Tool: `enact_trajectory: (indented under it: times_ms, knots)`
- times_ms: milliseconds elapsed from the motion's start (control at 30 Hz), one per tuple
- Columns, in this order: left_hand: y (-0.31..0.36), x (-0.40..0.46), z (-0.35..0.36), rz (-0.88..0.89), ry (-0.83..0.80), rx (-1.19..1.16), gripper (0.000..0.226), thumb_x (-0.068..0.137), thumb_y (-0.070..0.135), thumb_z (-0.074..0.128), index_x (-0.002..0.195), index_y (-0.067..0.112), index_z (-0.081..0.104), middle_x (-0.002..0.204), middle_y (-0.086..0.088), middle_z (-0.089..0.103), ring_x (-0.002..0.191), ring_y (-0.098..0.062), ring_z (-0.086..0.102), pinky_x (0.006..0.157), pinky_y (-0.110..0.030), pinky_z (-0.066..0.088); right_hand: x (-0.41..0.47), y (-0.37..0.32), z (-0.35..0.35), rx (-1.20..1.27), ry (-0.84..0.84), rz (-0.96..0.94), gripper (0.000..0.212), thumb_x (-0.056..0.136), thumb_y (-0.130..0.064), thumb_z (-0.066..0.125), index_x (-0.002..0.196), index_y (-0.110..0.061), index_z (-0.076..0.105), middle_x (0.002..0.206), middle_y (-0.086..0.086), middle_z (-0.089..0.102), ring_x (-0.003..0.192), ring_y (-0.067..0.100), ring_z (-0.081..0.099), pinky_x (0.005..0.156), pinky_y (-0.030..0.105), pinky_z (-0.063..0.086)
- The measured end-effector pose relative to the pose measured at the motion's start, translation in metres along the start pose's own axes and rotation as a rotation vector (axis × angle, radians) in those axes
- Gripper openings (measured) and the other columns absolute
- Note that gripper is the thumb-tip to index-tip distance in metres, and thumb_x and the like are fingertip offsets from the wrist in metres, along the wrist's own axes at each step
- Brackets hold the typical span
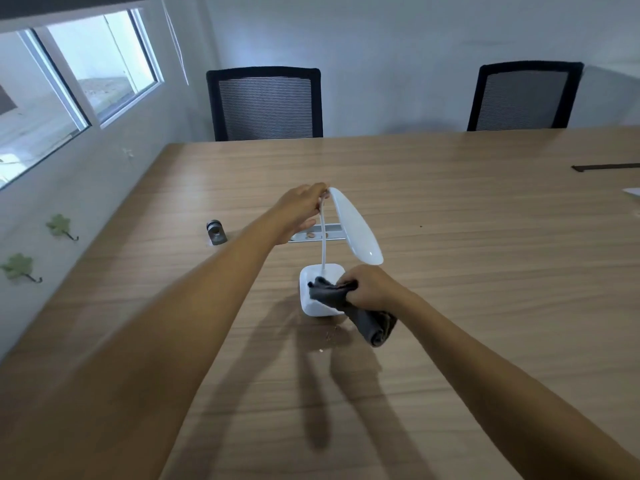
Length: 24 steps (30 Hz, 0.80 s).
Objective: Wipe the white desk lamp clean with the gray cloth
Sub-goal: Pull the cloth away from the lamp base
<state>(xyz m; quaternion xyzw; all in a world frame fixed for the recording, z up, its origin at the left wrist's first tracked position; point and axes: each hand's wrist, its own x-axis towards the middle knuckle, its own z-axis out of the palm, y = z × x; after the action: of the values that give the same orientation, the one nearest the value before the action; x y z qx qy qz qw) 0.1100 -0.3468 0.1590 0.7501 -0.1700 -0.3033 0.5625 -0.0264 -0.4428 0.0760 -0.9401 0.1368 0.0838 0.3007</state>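
Note:
The white desk lamp (355, 226) stands on the wooden table (450, 237), its long oval head tilted down to the right over a square white base. My left hand (299, 209) grips the top of the thin curved neck, just behind the head. My right hand (369, 287) is closed on the gray cloth (360, 313), bunched and pressed against the top of the lamp's base, with a rolled end hanging down to the right onto the table.
A small gray metal cylinder piece (216, 232) and a flat metal strip (317, 233) lie behind the lamp. Small crumbs (329, 336) dot the table in front of the base. Two black mesh chairs (265, 103) stand at the far edge. The wall runs along the left.

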Motion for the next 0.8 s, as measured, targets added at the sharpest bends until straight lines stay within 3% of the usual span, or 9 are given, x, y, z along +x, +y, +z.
enact_trajectory:
  times_ms: [67,133,267,367,467,567,700,733,800]
  knots:
    - [0.001,-0.003,0.0,0.001,0.019,0.005,0.023,0.093,0.039,0.048,0.096,0.02,0.06,0.101,0.002,0.061,0.11,-0.016,0.058,0.102,-0.034,0.044,-0.009,0.005,-0.013,0.07,0.039,0.029,0.025,0.072,-0.004,0.054,0.09,-0.013,0.071,0.085,0.001,0.063,0.085,0.019,0.055,0.067,0.025,0.042]
    - [0.002,-0.009,0.0,0.004,0.04,0.02,0.029,0.093,0.04,0.049,0.105,0.017,0.061,0.11,-0.001,0.06,0.109,-0.017,0.056,0.099,-0.034,0.044,-0.017,0.01,-0.02,0.158,0.053,0.07,0.018,0.072,-0.005,0.056,0.079,-0.018,0.067,0.085,0.003,0.065,0.087,0.02,0.058,0.071,0.027,0.044]
    - [0.001,-0.018,-0.005,0.0,0.102,0.032,0.045,0.094,0.044,0.043,0.123,0.013,0.059,0.122,-0.003,0.058,0.111,-0.018,0.055,0.099,-0.035,0.046,-0.033,0.018,-0.023,0.365,0.092,0.156,0.025,0.074,-0.002,0.057,0.063,-0.025,0.058,0.069,0.001,0.059,0.072,0.017,0.054,0.06,0.024,0.042]
    - [-0.011,-0.028,-0.011,-0.022,0.153,0.04,0.036,0.094,0.039,0.046,0.116,0.013,0.059,0.113,-0.004,0.057,0.102,-0.019,0.055,0.098,-0.037,0.047,-0.043,0.024,-0.02,0.561,0.125,0.201,0.026,0.078,0.005,0.053,0.069,-0.019,0.057,0.07,0.004,0.056,0.079,0.023,0.052,0.064,0.028,0.042]
    - [-0.043,-0.045,-0.019,-0.074,0.154,0.1,0.017,0.091,0.029,0.055,0.102,0.016,0.058,0.101,-0.004,0.056,0.088,-0.019,0.054,0.084,-0.033,0.047,-0.049,0.027,-0.013,0.772,0.124,0.246,0.028,0.078,0.012,0.049,0.077,-0.014,0.06,0.08,0.009,0.058,0.088,0.027,0.052,0.073,0.036,0.042]
    - [-0.086,-0.067,-0.024,-0.138,0.042,0.23,0.013,0.085,0.019,0.066,0.098,0.016,0.063,0.093,-0.004,0.059,0.081,-0.016,0.056,0.073,-0.027,0.047,-0.054,0.024,-0.004,0.976,0.123,0.301,0.032,0.082,0.015,0.045,0.082,-0.013,0.061,0.082,0.009,0.059,0.088,0.027,0.052,0.072,0.037,0.045]
    - [-0.126,-0.094,-0.017,-0.282,-0.197,0.295,0.065,0.054,0.038,0.082,0.116,0.025,0.067,0.111,0.002,0.069,0.107,-0.016,0.061,0.079,-0.024,0.047,-0.056,0.016,0.01,1.205,0.056,0.32,0.037,0.085,0.015,0.044,0.106,-0.011,0.059,0.083,0.006,0.058,0.077,0.019,0.052,0.065,0.03,0.045]
    - [-0.132,-0.096,-0.013,-0.309,-0.232,0.28,0.067,0.051,0.04,0.083,0.114,0.029,0.067,0.114,0.004,0.07,0.111,-0.015,0.061,0.081,-0.024,0.047,-0.056,0.014,0.013,1.232,0.039,0.323,0.034,0.085,0.014,0.044,0.101,-0.012,0.06,0.083,0.006,0.058,0.076,0.019,0.052,0.065,0.03,0.046]
    - [-0.14,-0.099,-0.006,-0.325,-0.258,0.229,0.05,0.06,0.034,0.084,0.108,0.03,0.069,0.112,0.005,0.071,0.11,-0.014,0.061,0.084,-0.024,0.046,-0.054,0.009,0.019,1.267,0.018,0.331,0.031,0.086,0.013,0.045,0.091,-0.014,0.06,0.082,0.005,0.058,0.074,0.019,0.052,0.064,0.03,0.047]
